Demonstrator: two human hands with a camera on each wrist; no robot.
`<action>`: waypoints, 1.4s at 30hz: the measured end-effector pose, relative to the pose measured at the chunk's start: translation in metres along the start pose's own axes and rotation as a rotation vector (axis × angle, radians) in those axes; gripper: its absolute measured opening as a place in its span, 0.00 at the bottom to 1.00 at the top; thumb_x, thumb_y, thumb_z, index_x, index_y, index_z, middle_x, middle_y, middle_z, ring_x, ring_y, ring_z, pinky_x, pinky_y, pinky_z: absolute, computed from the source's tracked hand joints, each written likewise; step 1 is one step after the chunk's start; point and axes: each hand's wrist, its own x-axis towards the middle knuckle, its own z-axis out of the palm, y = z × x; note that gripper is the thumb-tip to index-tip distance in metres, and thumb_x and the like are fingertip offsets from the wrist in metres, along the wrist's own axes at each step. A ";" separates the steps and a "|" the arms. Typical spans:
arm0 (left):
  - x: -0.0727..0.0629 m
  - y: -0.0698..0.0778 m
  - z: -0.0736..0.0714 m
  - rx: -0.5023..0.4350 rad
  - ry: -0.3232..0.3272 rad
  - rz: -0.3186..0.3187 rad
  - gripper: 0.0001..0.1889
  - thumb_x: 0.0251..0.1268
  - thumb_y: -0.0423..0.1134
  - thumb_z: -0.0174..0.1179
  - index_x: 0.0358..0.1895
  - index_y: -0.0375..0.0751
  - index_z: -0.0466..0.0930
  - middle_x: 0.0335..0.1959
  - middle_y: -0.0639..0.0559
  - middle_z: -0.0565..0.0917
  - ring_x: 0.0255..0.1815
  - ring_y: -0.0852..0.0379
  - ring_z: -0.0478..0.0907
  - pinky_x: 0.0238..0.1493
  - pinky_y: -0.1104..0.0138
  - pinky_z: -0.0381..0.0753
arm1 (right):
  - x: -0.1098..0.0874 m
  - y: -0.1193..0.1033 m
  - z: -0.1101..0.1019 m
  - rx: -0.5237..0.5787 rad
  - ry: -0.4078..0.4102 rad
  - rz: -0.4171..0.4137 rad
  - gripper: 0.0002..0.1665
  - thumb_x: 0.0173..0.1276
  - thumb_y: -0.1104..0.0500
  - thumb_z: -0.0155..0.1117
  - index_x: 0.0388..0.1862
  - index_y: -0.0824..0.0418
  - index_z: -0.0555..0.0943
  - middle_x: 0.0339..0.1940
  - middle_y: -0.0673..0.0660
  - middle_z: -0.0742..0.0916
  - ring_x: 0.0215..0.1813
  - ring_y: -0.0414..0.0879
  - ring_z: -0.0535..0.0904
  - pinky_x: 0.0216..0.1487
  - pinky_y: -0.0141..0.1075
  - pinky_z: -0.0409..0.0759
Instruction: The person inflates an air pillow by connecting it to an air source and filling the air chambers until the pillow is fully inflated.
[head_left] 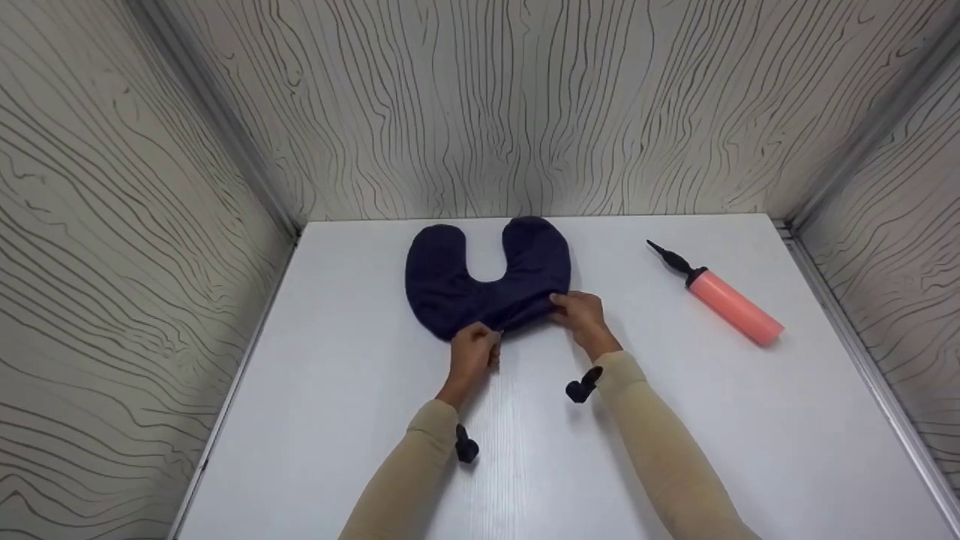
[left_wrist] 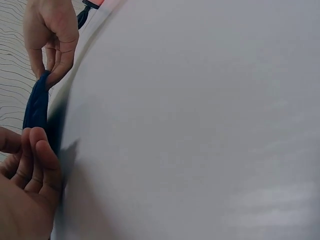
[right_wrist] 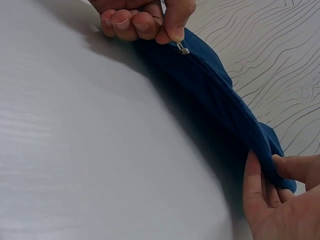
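A dark blue U-shaped neck pillow [head_left: 442,285] lies on the white table, its two ends pointing toward the back wall. Along its near edge runs a zipper [right_wrist: 225,85]. My left hand [head_left: 474,351] pinches the small metal zipper pull [right_wrist: 183,49] between thumb and finger, near the middle of that edge. To the right, my right hand [head_left: 581,315] grips the pillow's near-right edge, thumb on top and fingers underneath. Between the two hands the zippered edge is stretched, and in the right wrist view the zipper looks closed along there.
On the right of the white table [head_left: 337,450] lies a hand pump with a pink barrel [head_left: 735,306] and a black nozzle [head_left: 675,260]. Wood-grain patterned panels [head_left: 480,105] enclose the table at the back and both sides.
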 end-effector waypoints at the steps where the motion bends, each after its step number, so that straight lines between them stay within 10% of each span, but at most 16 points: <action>1: 0.000 0.000 -0.001 0.005 0.001 0.003 0.11 0.75 0.35 0.61 0.31 0.36 0.79 0.23 0.49 0.80 0.22 0.54 0.77 0.24 0.67 0.79 | 0.000 0.000 0.000 -0.002 -0.002 0.003 0.33 0.74 0.67 0.68 0.73 0.79 0.71 0.54 0.62 0.84 0.46 0.43 0.84 0.53 0.36 0.91; 10: 0.002 -0.002 -0.014 0.047 0.044 0.030 0.10 0.74 0.36 0.62 0.33 0.33 0.81 0.24 0.45 0.82 0.21 0.56 0.76 0.23 0.68 0.78 | 0.004 -0.002 -0.006 0.036 0.010 0.018 0.34 0.75 0.68 0.66 0.76 0.78 0.68 0.69 0.69 0.79 0.57 0.49 0.82 0.64 0.40 0.88; 29: 0.005 -0.005 -0.036 0.044 0.077 0.041 0.11 0.77 0.35 0.60 0.36 0.30 0.83 0.24 0.48 0.81 0.21 0.58 0.77 0.24 0.69 0.80 | 0.002 -0.001 -0.014 0.013 -0.051 0.044 0.33 0.79 0.61 0.63 0.76 0.75 0.68 0.51 0.57 0.83 0.44 0.41 0.85 0.61 0.38 0.89; 42: 0.004 -0.005 -0.033 0.028 0.082 0.032 0.11 0.76 0.36 0.61 0.35 0.31 0.82 0.24 0.45 0.82 0.20 0.57 0.77 0.23 0.69 0.80 | -0.014 0.011 -0.007 0.041 -0.262 0.049 0.55 0.80 0.60 0.62 0.89 0.61 0.36 0.83 0.72 0.59 0.77 0.64 0.71 0.76 0.52 0.80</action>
